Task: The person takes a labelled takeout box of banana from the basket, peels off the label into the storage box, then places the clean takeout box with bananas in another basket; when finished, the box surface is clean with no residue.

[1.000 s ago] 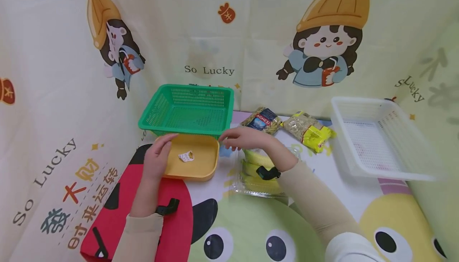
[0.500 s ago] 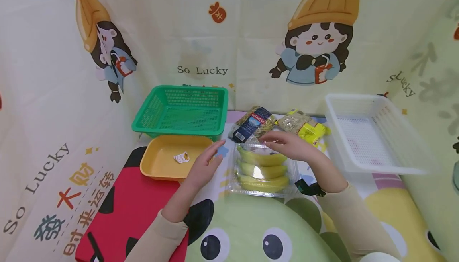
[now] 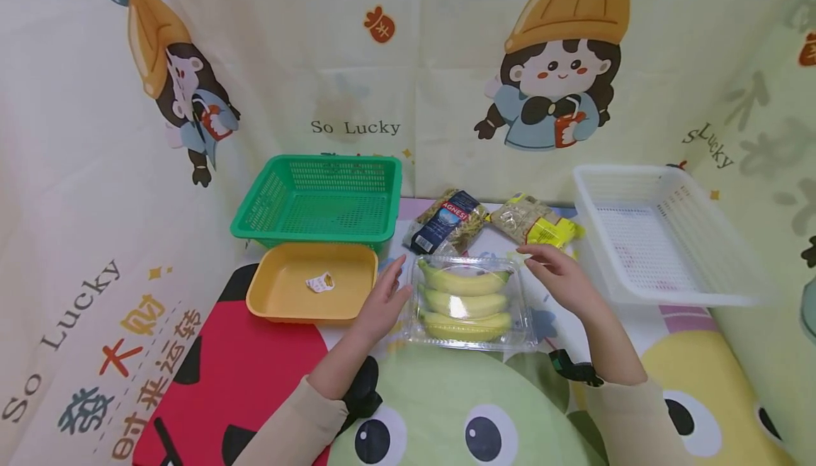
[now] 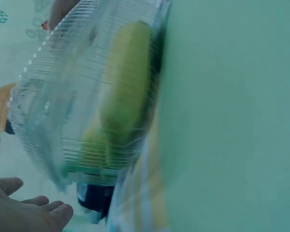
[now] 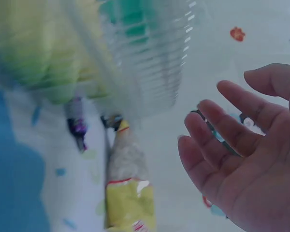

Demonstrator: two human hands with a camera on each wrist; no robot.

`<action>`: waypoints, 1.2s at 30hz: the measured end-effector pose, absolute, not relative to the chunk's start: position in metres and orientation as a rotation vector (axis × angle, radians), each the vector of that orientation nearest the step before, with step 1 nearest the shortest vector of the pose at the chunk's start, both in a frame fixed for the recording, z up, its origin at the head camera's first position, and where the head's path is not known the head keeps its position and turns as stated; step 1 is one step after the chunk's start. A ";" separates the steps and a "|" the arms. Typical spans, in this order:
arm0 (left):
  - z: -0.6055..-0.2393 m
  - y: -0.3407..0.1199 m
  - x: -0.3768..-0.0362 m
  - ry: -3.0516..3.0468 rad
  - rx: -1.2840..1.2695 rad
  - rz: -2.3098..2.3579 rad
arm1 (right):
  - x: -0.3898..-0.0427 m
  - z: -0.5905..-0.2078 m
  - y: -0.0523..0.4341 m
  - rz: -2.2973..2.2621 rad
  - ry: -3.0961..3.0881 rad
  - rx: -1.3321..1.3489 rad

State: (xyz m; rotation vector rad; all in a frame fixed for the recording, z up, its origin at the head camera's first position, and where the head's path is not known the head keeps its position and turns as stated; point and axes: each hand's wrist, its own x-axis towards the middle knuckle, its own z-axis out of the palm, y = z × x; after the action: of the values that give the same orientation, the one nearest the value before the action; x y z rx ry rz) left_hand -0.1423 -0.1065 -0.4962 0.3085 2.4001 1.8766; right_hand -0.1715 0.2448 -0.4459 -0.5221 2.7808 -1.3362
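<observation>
A clear plastic box of bananas (image 3: 468, 304) lies on the table in the head view, with several yellow-green bananas under its lid. My left hand (image 3: 384, 302) is at the box's left side, fingers extended and holding nothing. On the other side, my right hand (image 3: 561, 278) hovers near the upper right corner with relaxed fingers, also holding nothing. In the left wrist view the ribbed box wall (image 4: 106, 96) appears just beyond the fingertips. The right wrist view shows the right palm (image 5: 261, 159) turned toward the box, with a gap between them.
An orange tray (image 3: 280, 289) holding a small printed paper (image 3: 320, 282) stands at left, before a green basket (image 3: 315, 234). Behind the box lie a pasta bag (image 3: 446, 222) and a yellow-labelled bag (image 3: 534, 222). A white basket (image 3: 644, 260) stands at right.
My left hand has moved right, from the orange tray to the banana box. My right hand has passed rightward over the box to its right side. The view has shifted slightly.
</observation>
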 end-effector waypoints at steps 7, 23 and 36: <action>-0.511 -0.103 -0.148 2.237 0.215 1.933 | -0.169 -0.466 0.261 -1.400 2.623 -0.445; -0.537 -0.103 -0.152 2.150 0.199 1.936 | -0.175 -0.518 0.270 -1.499 2.261 -0.575; -0.539 -0.099 -0.152 2.192 0.248 1.877 | -0.174 -0.527 0.275 -1.538 2.121 -0.610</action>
State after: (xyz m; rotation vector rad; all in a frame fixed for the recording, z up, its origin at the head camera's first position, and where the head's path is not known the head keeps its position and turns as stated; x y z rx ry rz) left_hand -0.1521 -0.0988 -0.5387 0.2479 2.1917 1.8765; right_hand -0.1739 0.2745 -0.5265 -0.6104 2.1207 -1.5379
